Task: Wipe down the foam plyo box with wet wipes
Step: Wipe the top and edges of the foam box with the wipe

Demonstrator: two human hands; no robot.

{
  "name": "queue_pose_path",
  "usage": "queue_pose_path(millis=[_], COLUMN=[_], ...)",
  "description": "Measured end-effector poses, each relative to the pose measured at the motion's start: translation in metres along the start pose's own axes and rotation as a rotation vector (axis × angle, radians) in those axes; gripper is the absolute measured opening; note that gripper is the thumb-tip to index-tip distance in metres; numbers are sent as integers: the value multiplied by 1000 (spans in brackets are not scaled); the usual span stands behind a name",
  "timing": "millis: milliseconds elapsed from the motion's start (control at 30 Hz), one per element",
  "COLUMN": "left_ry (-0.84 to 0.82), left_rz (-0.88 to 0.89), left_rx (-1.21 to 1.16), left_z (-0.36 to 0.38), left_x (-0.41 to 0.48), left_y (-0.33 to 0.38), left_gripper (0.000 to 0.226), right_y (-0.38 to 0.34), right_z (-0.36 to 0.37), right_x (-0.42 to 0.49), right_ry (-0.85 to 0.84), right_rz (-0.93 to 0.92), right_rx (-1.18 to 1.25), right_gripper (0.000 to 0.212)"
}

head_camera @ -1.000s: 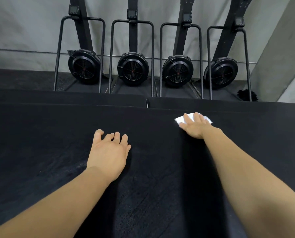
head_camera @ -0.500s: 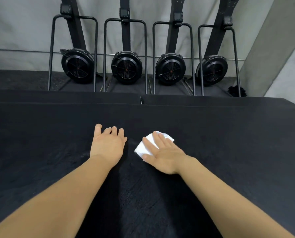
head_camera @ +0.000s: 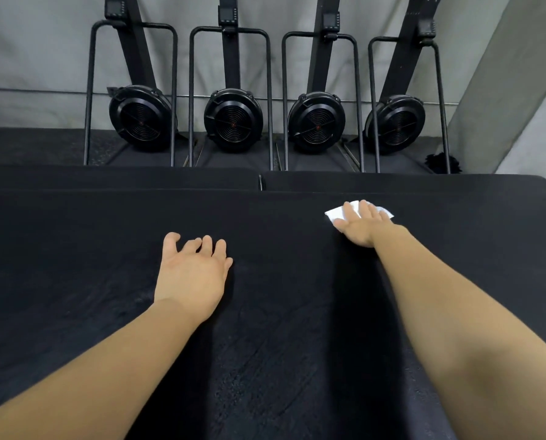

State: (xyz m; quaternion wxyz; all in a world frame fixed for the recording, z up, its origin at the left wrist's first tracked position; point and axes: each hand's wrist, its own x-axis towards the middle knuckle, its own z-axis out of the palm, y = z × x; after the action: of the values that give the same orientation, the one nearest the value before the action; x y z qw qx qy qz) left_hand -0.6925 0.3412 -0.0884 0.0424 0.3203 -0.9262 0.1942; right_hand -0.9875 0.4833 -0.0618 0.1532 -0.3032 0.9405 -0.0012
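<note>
Pressing the white wipe (head_camera: 338, 213) flat under straight fingers, the right hand (head_camera: 362, 224) works the box (head_camera: 74, 249) top, right of centre; left hand (head_camera: 191, 274) braces, fingers lightly bent, empty. Best keep strokes overlapping.

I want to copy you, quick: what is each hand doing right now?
Left hand: open, resting on the foam plyo box, holding nothing.
Right hand: open, pressing the wet wipe flat onto the box.
</note>
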Motion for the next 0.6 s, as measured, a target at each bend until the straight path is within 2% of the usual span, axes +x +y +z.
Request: queue_pose_path(millis=[167, 467, 600], left_ry=[-20, -45, -31], left_rz=[1, 14, 10], left_rx=[-2, 2, 0], left_z=[-3, -11, -12], left_x=[0, -1, -1], left_y=[0, 1, 1], left_gripper=[55, 51, 47], right_y=[-21, -71, -74], right_z=[12, 61, 69], right_x=[-34, -170, -188], right_ry=[68, -59, -93], right_rz=[-71, -310, -406], right_rx=[-90, -57, -55], right_gripper=[66, 68, 66])
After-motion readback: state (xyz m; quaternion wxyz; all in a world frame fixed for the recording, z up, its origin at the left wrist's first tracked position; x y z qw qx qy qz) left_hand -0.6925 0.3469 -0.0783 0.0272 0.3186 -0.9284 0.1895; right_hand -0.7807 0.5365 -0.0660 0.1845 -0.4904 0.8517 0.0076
